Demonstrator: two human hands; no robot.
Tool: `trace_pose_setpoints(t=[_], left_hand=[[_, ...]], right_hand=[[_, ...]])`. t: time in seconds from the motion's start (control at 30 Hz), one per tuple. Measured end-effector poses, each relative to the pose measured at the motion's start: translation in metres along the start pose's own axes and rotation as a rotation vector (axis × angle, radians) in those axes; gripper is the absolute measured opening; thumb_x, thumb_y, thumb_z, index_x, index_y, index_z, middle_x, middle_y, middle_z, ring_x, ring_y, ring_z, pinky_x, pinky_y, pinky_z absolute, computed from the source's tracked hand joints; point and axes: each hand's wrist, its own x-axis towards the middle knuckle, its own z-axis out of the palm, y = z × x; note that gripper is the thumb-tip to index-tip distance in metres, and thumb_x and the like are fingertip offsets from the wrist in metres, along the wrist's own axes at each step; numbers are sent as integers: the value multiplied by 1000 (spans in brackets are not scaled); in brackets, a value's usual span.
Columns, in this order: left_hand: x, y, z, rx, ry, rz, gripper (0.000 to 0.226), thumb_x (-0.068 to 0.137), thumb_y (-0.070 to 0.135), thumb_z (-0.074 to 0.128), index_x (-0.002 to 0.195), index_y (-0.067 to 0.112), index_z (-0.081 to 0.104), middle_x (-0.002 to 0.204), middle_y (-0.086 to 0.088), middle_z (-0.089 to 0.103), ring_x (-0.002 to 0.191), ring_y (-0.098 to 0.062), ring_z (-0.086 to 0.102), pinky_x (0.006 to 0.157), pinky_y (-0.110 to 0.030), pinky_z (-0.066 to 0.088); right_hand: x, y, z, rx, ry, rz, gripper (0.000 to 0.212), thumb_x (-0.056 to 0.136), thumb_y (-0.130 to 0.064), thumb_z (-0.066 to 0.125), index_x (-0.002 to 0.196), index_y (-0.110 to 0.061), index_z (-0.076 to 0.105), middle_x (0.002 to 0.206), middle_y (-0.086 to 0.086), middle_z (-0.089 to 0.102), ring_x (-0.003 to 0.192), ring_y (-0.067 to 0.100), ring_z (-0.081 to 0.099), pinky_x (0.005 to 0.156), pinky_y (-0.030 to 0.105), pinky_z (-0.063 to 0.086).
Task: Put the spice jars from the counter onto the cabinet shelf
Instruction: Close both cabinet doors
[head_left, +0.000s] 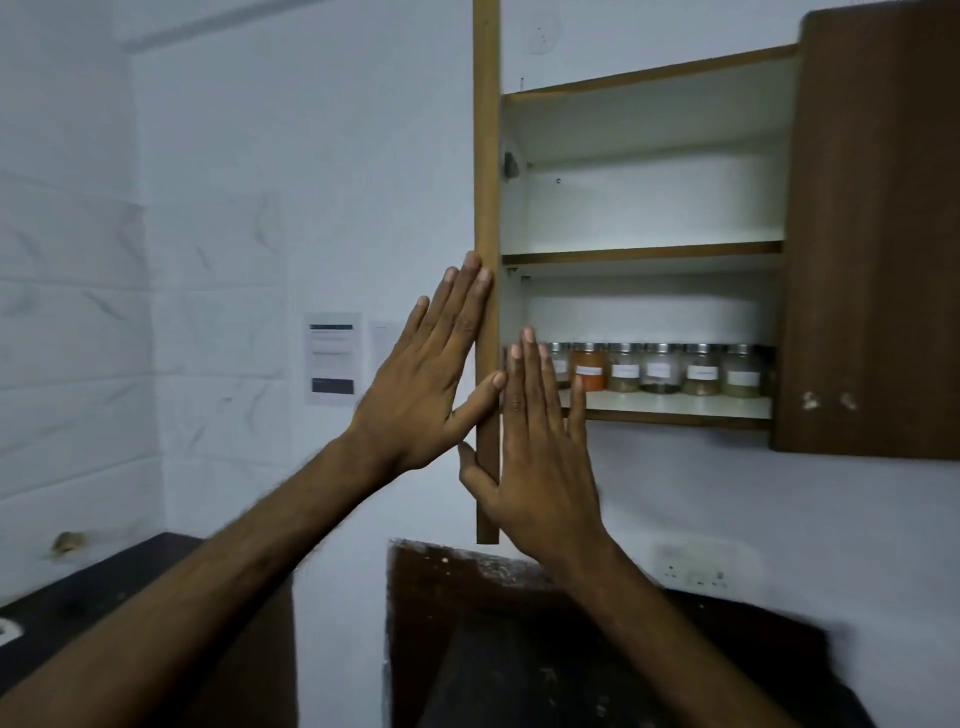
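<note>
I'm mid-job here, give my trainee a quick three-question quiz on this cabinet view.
1. True or false: the spice jars stand on the upper shelf.
2. Which jar looks orange: A) second visible from the left, B) farthest right?
3. What do the left hand and right hand touch?

Key: 1. False, they stand on the lower shelf. 2. A, the orange jar. 3. The edge of the open cabinet door, both hands flat and empty.

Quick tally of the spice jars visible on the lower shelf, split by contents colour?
Orange contents: 1, the orange spice jar
Pale, greenish or brown contents: 5, from the leftmost jar to the rightmost jar
Total: 6 visible; the right hand may hide more.
</note>
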Motion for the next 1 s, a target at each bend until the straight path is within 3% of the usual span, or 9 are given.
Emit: trace_pose_setpoints(t=[0.23,0.53,0.7,0.83,1.0], left_hand=[[56,64,72,-54,17,121,73,99,48,32,157,16,-1,165,-3,-8,152,-17,-6,124,-47,9],[131,127,191,-219,-18,113,75,99,49,33,153,27,-13,162,6,-19,150,-12,-15,122,-53,2],[170,149,261,-130,-44,61,76,98,51,30,154,24,-13,162,5,-21,150,-13,-17,122,-49,-4],[193,150,311,-100,-60,41,75,96,55,22,156,22,-9,162,4,-20,150,-13,-18,120,-44,-12],[204,135,362,-25,-104,53,74,97,60,16,155,22,-9,164,3,-14,150,-13,-16,123,-43,-6]], right_hand=[[-22,101,-37,-164,-8,72,86,93,-59,32,157,-14,-3,166,8,-6,153,21,-4,122,53,0],[-32,259,-56,-194,-32,192,90,90,-75,18,156,-19,-6,165,-2,-12,153,15,-8,120,47,-15],[-19,351,-49,-269,-71,262,82,92,-71,6,155,-22,-12,164,-1,-16,152,15,-12,121,52,-6],[1,415,-34,-311,-145,268,77,93,-65,8,155,-24,-14,163,-4,-22,150,12,-18,121,51,-9],[28,467,-9,-336,-229,178,73,96,-60,15,155,-26,-12,162,-6,-23,149,12,-21,118,53,-14]])
